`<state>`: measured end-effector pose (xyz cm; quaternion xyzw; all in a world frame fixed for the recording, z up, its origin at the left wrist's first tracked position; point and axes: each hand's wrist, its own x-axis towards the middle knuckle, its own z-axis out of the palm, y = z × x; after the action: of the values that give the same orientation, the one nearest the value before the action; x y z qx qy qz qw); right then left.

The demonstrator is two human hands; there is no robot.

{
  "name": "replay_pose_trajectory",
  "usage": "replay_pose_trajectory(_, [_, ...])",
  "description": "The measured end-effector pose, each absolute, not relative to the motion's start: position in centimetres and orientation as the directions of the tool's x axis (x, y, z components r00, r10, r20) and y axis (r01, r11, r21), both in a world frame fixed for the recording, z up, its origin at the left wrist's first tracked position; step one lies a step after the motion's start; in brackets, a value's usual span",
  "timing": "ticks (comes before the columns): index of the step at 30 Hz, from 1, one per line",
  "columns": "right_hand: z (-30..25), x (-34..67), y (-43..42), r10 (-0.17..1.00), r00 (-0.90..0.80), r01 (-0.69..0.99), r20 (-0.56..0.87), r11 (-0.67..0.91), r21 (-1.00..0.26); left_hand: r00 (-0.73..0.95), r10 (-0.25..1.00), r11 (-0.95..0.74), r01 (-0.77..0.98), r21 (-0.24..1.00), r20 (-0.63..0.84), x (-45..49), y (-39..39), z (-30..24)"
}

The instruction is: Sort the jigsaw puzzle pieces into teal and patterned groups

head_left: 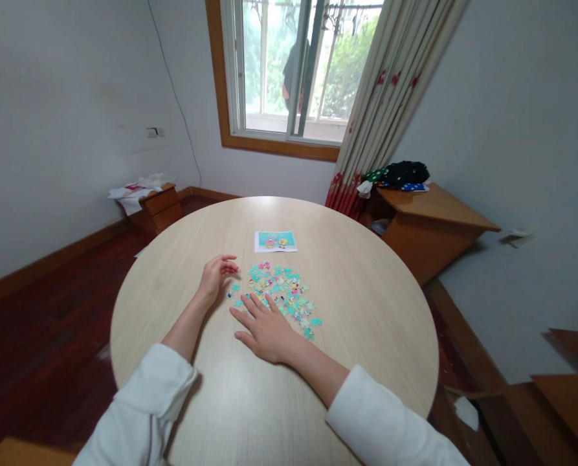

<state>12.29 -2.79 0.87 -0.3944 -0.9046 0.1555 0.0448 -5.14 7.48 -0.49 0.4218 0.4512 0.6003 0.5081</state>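
Note:
A loose heap of small turquoise and pink jigsaw pieces (pixel 283 292) lies on the round pale wooden table (pixel 356 323). My right hand (pixel 264 330) lies flat on the table, fingers stretched out, fingertips touching the near left edge of the heap. My left hand (pixel 215 275) rests on its side just left of the heap, fingers loosely curled and apart, holding nothing. Beyond the heap lies a small printed picture card (pixel 276 241) with a turquoise image. Both forearms wear white sleeves.
A wooden cabinet (pixel 429 223) with dark clothes on top stands at the back right by a curtain (pixel 390 97). A small wooden box (pixel 160 207) with papers sits on the red floor at the left. A window (pixel 293 65) is behind the table.

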Motion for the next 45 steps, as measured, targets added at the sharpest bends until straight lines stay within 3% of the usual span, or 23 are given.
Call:
replay_pose_trajectory(8, [0.2, 13.5, -2.9, 0.717, -0.697, 0.685, -0.002, 0.666, -0.295, -0.11, 0.99, -0.101, -0.134, 0.986, 0.087, -5.2, 7.6, -0.9])
replay_pose_trajectory(14, [0.3, 13.6, -2.6, 0.684, -0.721, 0.637, 0.112, 0.717, -0.282, -0.072, 0.973, -0.201, 0.208, 0.957, 0.22, -5.0, 7.8, -1.7])
replay_pose_trajectory(21, [0.4, 16.4, 0.3, 0.801, -0.554, 0.704, 0.227, 0.596, -0.387, 0.128, 0.965, -0.26, 0.329, 0.908, 0.229, -4.1, 6.9, -2.5])
replay_pose_trajectory(26, [-0.4, 19.3, 2.8, 0.933, -0.353, 0.837, 0.064, 0.346, -0.425, 0.329, 0.924, -0.36, 0.582, 0.729, 0.195, -2.7, 6.2, -2.2])
replay_pose_trajectory(30, [-0.6, 19.7, 3.3, 0.939, -0.34, 0.872, -0.041, 0.298, -0.389, 0.415, 0.903, -0.405, 0.73, 0.55, 0.114, -1.7, 5.7, -1.9])
replay_pose_trajectory(33, [-0.6, 19.5, 3.1, 0.929, -0.365, 0.878, -0.058, 0.322, -0.354, 0.465, 0.881, -0.45, 0.763, 0.465, 0.089, -1.3, 5.4, -2.0])
replay_pose_trajectory(38, [-0.5, 19.5, 3.1, 0.925, -0.378, 0.871, -0.045, 0.339, -0.356, 0.518, 0.843, -0.526, 0.737, 0.424, 0.144, -0.9, 4.9, -2.5])
replay_pose_trajectory(45, [-1.0, 19.8, 3.4, 0.919, -0.393, 0.862, -0.037, 0.354, -0.361, 0.529, 0.817, -0.559, 0.63, 0.539, 0.229, -0.6, 4.6, -2.6])
